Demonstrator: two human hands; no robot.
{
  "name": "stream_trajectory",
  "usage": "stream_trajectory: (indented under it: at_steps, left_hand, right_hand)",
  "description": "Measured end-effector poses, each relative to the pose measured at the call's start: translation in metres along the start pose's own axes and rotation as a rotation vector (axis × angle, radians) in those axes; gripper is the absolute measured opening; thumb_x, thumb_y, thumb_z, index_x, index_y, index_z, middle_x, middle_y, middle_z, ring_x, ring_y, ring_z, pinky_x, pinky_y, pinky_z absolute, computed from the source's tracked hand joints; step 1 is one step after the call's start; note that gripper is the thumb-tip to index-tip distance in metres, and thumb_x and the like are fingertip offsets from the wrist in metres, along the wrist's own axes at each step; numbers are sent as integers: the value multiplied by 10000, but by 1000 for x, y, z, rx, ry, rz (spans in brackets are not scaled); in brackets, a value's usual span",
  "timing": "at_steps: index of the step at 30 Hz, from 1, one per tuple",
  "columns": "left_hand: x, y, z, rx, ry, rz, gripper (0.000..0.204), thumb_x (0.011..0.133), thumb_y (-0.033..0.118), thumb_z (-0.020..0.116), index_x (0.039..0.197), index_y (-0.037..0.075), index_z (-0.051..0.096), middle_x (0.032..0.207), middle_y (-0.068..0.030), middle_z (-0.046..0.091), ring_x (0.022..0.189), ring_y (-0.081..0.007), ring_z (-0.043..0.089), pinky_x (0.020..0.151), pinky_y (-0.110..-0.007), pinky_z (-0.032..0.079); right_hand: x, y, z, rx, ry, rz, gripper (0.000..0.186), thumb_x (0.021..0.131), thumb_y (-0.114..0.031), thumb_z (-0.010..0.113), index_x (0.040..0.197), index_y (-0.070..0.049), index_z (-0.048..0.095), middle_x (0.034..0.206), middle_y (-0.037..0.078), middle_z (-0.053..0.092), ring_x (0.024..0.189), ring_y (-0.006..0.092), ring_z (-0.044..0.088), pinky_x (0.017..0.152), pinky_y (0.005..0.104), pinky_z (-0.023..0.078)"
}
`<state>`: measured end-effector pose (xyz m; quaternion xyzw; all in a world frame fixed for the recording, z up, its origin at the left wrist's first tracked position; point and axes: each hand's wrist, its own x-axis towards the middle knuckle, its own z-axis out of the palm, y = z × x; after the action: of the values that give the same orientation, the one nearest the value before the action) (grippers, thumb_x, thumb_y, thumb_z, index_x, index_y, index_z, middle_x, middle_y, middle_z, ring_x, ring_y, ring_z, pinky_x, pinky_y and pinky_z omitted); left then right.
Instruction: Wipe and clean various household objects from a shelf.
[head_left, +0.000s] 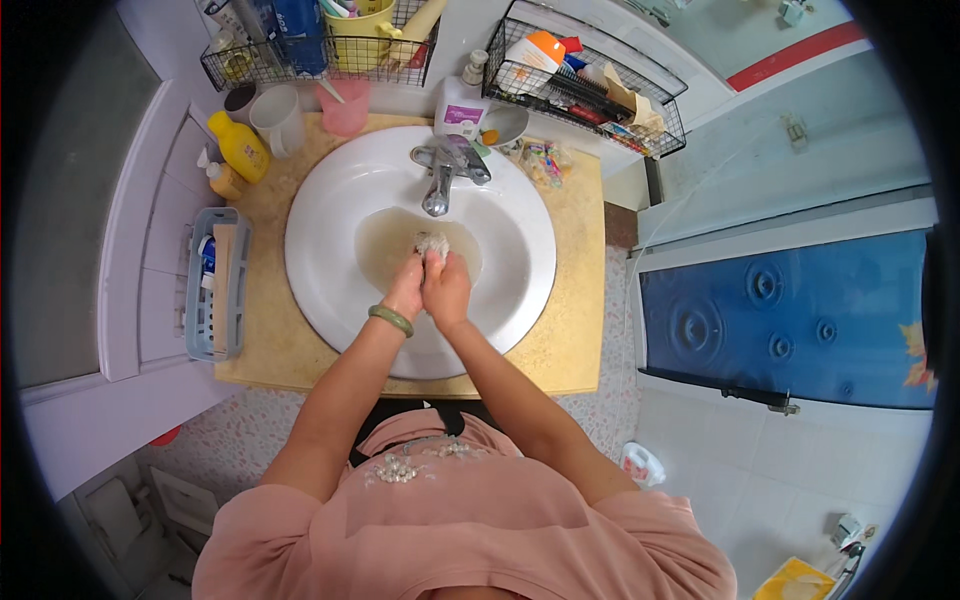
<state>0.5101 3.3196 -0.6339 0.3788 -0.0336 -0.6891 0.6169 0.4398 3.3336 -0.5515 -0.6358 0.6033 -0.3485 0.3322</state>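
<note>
Both my hands are together over the white oval sink (pixel 325 290), closed round a small crumpled whitish wad (pixel 433 243) that looks like wet cloth. My left hand (pixel 404 287), with a green bangle (pixel 391 320) at its wrist, presses against my right hand (pixel 446 287). The wad sticks out past my fingertips, and most of it is hidden by the hands. Cloudy greyish water (pixel 380 240) covers the bottom of the basin under them. Just beyond the wad, the chrome faucet (pixel 441 185) points toward me, with no stream visible from its spout.
The sink sits in a yellowish counter (pixel 262 330). A blue-grey basket (pixel 235 285) and yellow bottle (pixel 240 147) stand at left. Behind are a pink cup (pixel 344 108), a white pump bottle (pixel 461 108) and two black wire racks (pixel 330 62). A blue glass panel (pixel 800 320) is at right.
</note>
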Motion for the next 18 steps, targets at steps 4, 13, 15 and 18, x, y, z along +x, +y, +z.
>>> stream_trajectory:
  at_steps: [4, 13, 15, 18]
  left_hand:
    - [-25, 8, 38, -38, -120, -94, 292, 885, 125, 393, 1175, 94, 406, 1110, -69, 495, 1013, -199, 501, 834, -378, 455]
    - [-52, 27, 42, -13, -160, -70, 471, 773, -30, 457, 1227, 77, 393, 1145, -82, 485, 1052, -229, 494, 882, -384, 440]
    - [-51, 33, 46, -24, -180, -41, 483, 743, -82, 431, 1205, 55, 405, 1144, -86, 483, 1042, -227, 499, 880, -378, 440]
    - [-48, 33, 53, -12, -174, -37, 498, 678, -131, 405, 1157, 2, 433, 1137, -100, 490, 1027, -230, 507, 878, -357, 439]
  right_hand:
    - [52, 30, -19, -93, 36, 303, 354, 855, -292, 471, 933, 38, 572, 800, 242, 581, 763, 369, 564, 700, 411, 438]
    - [46, 48, -52, 837, -217, 548, 348, 890, -324, 410, 941, -10, 551, 779, 68, 581, 646, 176, 557, 596, 295, 459]
    - [42, 61, -61, 710, -252, 616, 337, 897, -317, 399, 959, -19, 544, 816, 68, 574, 705, 157, 553, 625, 282, 457]
    - [36, 58, -55, 672, -250, 734, 322, 911, -295, 367, 987, -27, 530, 849, 58, 568, 776, 152, 558, 682, 275, 463]
